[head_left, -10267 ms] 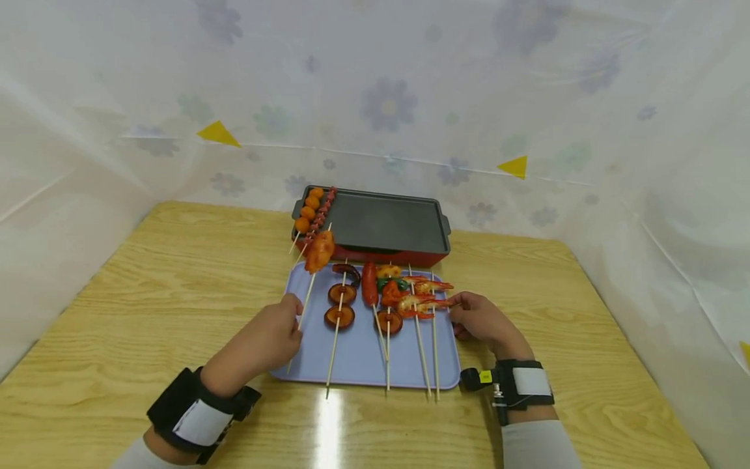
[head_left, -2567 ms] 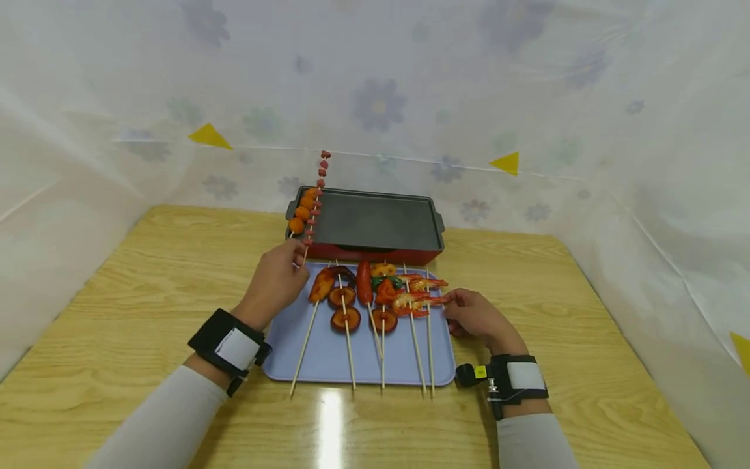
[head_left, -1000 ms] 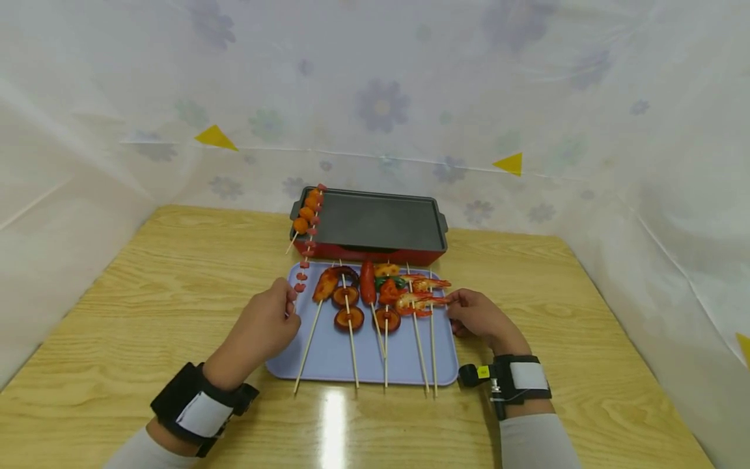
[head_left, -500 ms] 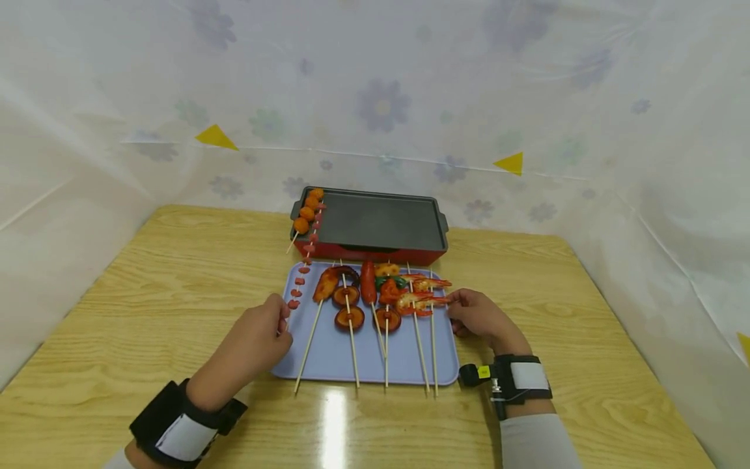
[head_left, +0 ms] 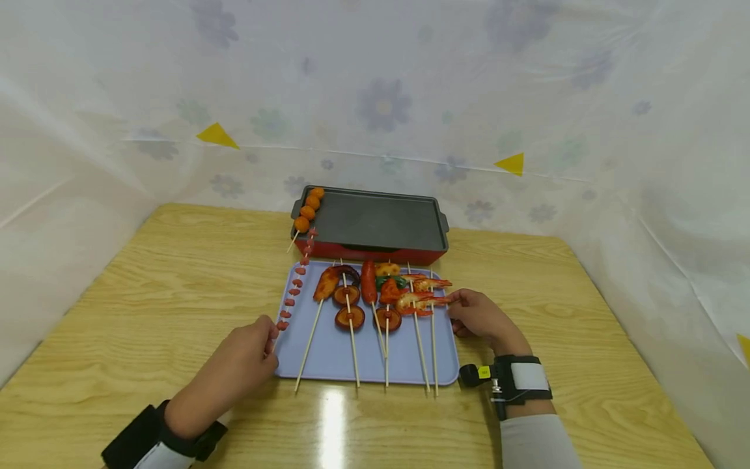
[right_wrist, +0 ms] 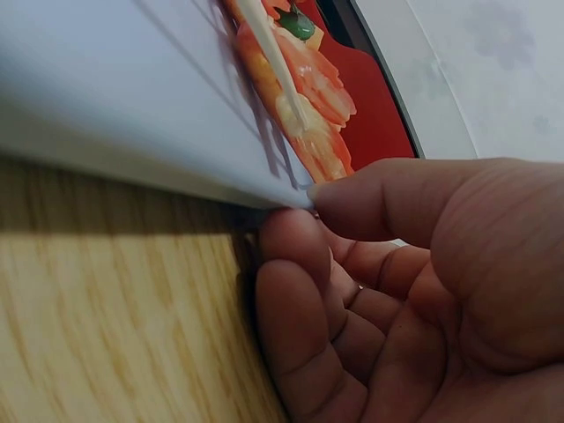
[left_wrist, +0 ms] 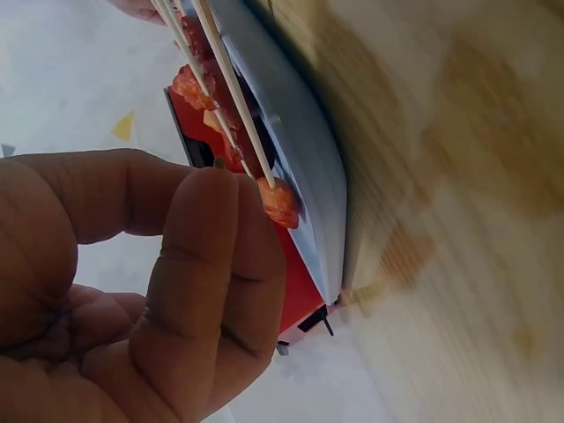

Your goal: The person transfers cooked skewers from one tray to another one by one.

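Note:
My left hand [head_left: 231, 368] pinches the stick of a skewer of small red meat pieces [head_left: 301, 271]. This skewer slants over the left edge of the lilac tray [head_left: 334, 365], its far tip at the grill's front left corner; whether it touches the tray I cannot tell. My right hand [head_left: 483, 319] grips the tray's right edge, thumb on top and fingers beneath, as the right wrist view shows. On the tray lie a chicken-like skewer [head_left: 325, 284], a mushroom skewer [head_left: 349, 318], a sausage skewer [head_left: 368, 283], a mixed vegetable skewer [head_left: 389, 293] and shrimp skewers [head_left: 417, 303].
Behind the tray stands a red grill with a dark plate [head_left: 381, 218]. A skewer of orange balls [head_left: 307, 213] lies along its left side. Several sticks overhang the tray's front edge onto the wooden table [head_left: 574, 312]. A flowered plastic sheet [head_left: 381, 78] encloses the back and sides.
Earlier my left hand held the chicken-like skewer, now on the tray. It lifted the red meat skewer off the grill and drew it down and left. My right hand stays at the tray.

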Demonstrator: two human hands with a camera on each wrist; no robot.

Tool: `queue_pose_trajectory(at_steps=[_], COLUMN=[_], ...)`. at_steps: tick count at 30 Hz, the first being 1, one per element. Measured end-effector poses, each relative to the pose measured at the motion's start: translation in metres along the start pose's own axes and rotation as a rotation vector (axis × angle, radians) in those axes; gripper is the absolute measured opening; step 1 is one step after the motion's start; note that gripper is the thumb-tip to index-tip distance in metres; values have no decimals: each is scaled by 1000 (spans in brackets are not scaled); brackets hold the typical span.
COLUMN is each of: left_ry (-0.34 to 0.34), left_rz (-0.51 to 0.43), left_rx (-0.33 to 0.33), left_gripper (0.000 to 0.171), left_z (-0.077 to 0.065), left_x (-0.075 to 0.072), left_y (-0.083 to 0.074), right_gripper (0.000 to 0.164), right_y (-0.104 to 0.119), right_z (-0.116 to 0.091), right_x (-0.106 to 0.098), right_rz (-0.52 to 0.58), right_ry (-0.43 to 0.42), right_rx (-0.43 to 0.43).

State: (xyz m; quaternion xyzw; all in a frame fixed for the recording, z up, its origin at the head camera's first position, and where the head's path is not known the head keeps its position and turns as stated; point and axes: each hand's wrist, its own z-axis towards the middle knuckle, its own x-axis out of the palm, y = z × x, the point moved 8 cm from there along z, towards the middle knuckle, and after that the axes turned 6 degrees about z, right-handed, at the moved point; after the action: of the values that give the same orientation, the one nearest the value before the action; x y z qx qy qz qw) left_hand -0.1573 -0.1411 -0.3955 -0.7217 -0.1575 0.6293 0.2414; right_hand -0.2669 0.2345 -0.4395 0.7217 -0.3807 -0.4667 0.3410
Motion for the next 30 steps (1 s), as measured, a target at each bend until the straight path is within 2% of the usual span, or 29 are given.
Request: queue_pose_trajectory(at_steps=[6,13,20,30], left_ry=[28,-2,-19,-50], left_rz=[3,13,-26,-18], left_rx=[-5,25,45,64], left_gripper=[17,18,23,23], left_z=[-2,-8,-10,-11], left_x=[7,7,14,19], left_y=[-2,-6,-3,-1], right_gripper=[27,24,24,26], right_y=[0,1,0,1], right_z=[1,0,1,0], right_x=[0,0,0,1], right_rz=[1,-6,7,6], right_ry=[0,-5,0,11], right_rx=[12,9,13,-7])
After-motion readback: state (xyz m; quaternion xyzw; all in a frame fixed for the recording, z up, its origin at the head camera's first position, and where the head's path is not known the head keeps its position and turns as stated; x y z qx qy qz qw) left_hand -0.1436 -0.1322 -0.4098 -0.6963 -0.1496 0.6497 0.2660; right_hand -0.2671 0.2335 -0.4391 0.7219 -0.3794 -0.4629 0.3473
